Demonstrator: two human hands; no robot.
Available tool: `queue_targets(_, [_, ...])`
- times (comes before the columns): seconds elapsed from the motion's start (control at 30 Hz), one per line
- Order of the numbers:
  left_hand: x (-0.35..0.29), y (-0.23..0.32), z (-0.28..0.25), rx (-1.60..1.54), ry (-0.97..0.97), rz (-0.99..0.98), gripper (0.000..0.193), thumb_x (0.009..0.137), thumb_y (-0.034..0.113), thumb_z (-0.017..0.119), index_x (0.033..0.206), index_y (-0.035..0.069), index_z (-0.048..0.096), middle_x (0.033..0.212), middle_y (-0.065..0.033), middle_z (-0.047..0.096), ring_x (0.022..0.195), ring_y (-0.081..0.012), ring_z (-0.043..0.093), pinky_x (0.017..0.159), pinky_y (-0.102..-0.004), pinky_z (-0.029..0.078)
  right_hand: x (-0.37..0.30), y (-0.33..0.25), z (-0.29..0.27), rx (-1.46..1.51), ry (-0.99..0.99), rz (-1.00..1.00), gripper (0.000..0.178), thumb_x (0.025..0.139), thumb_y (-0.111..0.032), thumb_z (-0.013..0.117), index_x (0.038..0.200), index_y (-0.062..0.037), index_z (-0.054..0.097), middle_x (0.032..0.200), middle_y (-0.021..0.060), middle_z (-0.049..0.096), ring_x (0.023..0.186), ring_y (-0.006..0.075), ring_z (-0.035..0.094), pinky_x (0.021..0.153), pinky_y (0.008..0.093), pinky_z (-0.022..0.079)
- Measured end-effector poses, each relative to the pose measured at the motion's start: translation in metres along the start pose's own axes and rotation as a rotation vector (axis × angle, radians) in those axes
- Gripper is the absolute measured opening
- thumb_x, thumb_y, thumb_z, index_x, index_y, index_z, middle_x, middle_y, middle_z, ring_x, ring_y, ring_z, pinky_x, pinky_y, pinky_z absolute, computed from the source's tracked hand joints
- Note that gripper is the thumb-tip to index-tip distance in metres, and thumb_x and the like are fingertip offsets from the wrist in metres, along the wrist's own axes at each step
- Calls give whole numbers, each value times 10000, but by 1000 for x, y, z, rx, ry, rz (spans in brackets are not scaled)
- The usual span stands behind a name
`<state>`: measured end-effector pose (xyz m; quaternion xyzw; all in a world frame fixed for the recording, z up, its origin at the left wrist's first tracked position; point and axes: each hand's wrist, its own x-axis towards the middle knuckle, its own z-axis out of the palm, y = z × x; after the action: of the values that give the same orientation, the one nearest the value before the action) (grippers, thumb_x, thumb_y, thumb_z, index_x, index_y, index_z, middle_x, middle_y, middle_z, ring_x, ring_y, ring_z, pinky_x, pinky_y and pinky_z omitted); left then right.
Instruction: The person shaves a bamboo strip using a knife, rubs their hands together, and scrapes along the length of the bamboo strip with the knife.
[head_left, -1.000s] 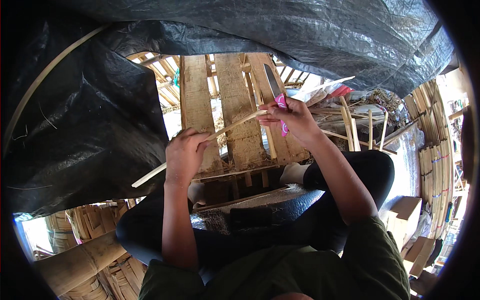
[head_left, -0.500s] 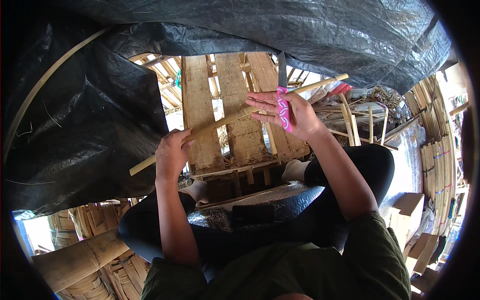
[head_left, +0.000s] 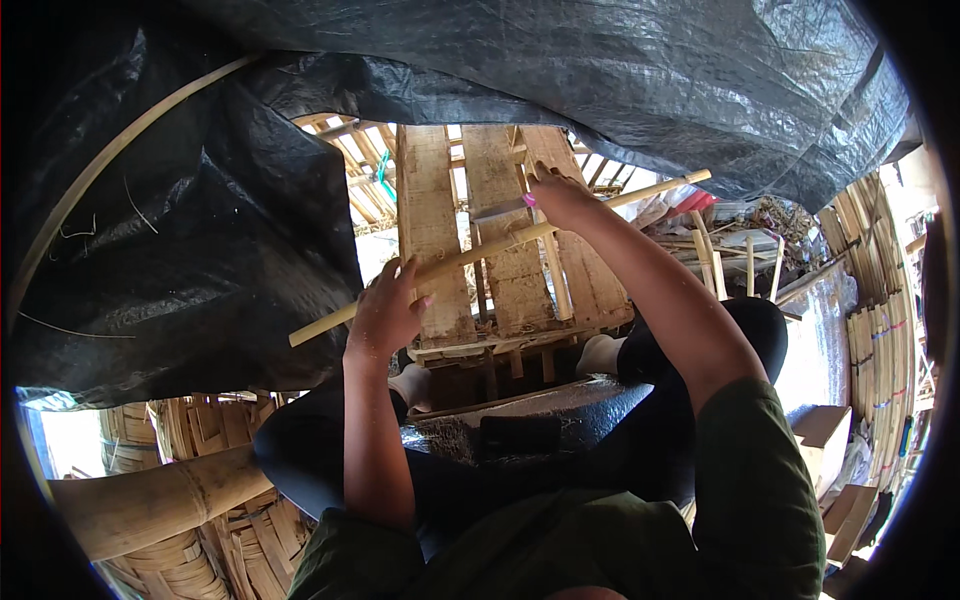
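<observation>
A long, thin bamboo pole point(head_left: 480, 250) lies slantwise across my front, its left end lower and its right end farther off. My left hand point(head_left: 387, 312) is closed round it toward the left end, with the thumb on the near side. Just beyond the pole, my right hand point(head_left: 560, 197) grips a knife point(head_left: 499, 210) by its pink handle, mostly covered by the fingers. The blade points left and lies above the pole, near its node. Beneath are the wooden planks point(head_left: 430, 190) of a slatted bench, which show behind the pole.
Black plastic sheeting point(head_left: 190, 240) hangs at the left and across the far side point(head_left: 640, 90). Bamboo sticks point(head_left: 750, 265) and scraps stand at the right, near bundled strips point(head_left: 880, 340). A thick bamboo beam point(head_left: 160, 505) lies at lower left. My legs are bent around the bench end.
My right hand has turned over, swinging the knife from pointing away to pointing left across the pole. The whole view has shifted slightly; the left hand stays on the pole.
</observation>
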<state>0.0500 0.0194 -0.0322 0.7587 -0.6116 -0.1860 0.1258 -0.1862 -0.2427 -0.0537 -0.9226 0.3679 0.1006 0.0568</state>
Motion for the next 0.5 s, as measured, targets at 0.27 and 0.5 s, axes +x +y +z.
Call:
queue_targets(0.27, [-4,2,-3,98,-198,-194,683,1061,415,528,1646,178,266,1695,-157,263,1578,-342,225,1251,-661,151,0,-5,13,-47,-80,42,692,940,-72,622,1575,-25,351,1677,240,254,1548,382,293,1172,548,389])
queue_targets(0.5, [-5,12,-18,171,-176,-187,667,1078,461,469,1635,143,286,1709,-179,211,1589,-377,175,1229,-721,105,-7,-2,3,-39,-73,58,668,999,-283,614,1600,-140,358,1672,226,285,1555,383,278,1207,579,330])
